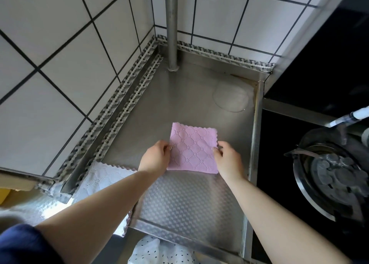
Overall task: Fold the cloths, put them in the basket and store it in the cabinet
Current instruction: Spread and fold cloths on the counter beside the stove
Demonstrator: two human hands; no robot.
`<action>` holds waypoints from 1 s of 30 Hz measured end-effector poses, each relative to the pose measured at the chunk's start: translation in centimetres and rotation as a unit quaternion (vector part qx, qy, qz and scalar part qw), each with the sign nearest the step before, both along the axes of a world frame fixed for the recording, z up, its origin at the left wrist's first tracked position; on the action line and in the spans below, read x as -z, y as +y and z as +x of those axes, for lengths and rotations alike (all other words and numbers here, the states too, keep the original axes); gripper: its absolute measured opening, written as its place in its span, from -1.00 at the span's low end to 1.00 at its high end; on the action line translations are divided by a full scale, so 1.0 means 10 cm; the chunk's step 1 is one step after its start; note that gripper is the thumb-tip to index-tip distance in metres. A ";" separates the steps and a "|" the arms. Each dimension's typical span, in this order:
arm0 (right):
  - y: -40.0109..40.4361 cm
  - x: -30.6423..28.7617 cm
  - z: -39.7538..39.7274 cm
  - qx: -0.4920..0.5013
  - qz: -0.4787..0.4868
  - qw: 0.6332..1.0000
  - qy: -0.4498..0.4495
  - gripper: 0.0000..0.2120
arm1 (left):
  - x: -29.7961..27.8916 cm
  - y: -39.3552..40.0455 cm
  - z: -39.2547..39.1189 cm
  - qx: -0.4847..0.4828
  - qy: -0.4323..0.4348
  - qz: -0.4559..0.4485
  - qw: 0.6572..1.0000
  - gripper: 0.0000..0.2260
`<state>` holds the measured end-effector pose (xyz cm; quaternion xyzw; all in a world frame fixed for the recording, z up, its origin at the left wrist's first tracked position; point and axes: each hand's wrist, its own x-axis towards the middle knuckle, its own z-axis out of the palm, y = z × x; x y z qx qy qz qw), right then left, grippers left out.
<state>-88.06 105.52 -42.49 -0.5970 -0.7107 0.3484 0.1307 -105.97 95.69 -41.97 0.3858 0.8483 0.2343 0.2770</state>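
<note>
A pink quilted cloth [192, 148] with zigzag edges lies flat on the steel counter [179, 95], folded to a small square. My left hand [154, 156] pinches its left edge, and my right hand [228, 158] pinches its right edge. A white cloth [101, 180] of the same kind lies at the counter's near left, partly under my left forearm. No basket or cabinet is in view.
White tiled walls meet in a corner behind the counter, where a steel pipe [171, 27] stands upright. A gas stove burner [331, 175] on black glass sits to the right. A round water mark [231, 96] shows at the back right of the counter.
</note>
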 end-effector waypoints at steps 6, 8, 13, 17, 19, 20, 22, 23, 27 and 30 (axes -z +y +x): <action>0.07 0.04 -0.05 0.020 -0.026 0.999 -0.023 -0.70 | 0.02 0.06 -0.04 -0.014 -0.022 -0.039 0.999 -0.84; 0.07 -0.01 -0.04 0.015 0.048 0.997 -0.050 -0.64 | 0.03 0.07 -0.04 -0.007 0.040 -0.007 0.999 -0.69; 0.01 -0.02 -0.29 -0.173 0.241 0.948 -0.116 -0.57 | 0.02 0.22 0.10 0.213 0.282 0.126 0.927 -0.56; -0.09 0.15 -0.41 -0.236 0.153 0.938 -0.204 -0.53 | 0.17 0.31 0.18 0.307 0.247 -0.064 0.917 -0.50; -0.08 0.24 -0.33 -0.243 0.156 0.930 -0.229 -0.48 | 0.21 0.27 0.14 0.303 0.253 -0.108 0.913 -0.39; -0.06 0.26 -0.29 -0.243 0.162 0.926 -0.239 -0.45 | 0.22 0.26 0.11 0.294 0.258 -0.106 0.914 -0.36; -0.02 0.30 -0.20 -0.238 0.165 0.925 -0.247 -0.41 | 0.24 0.23 0.04 0.273 0.251 -0.107 0.922 -0.39; -0.01 0.31 -0.15 -0.234 0.158 0.926 -0.252 -0.39 | 0.24 0.23 0.01 0.267 0.246 -0.112 0.925 -0.42; 0.03 0.26 -0.11 -0.233 0.136 0.930 -0.251 -0.38 | 0.18 0.26 -0.02 0.277 0.236 -0.128 0.922 -0.42; 0.08 0.14 -0.12 -0.210 0.122 0.949 -0.203 -0.41 | 0.08 0.25 -0.04 0.227 0.178 -0.081 0.954 -0.40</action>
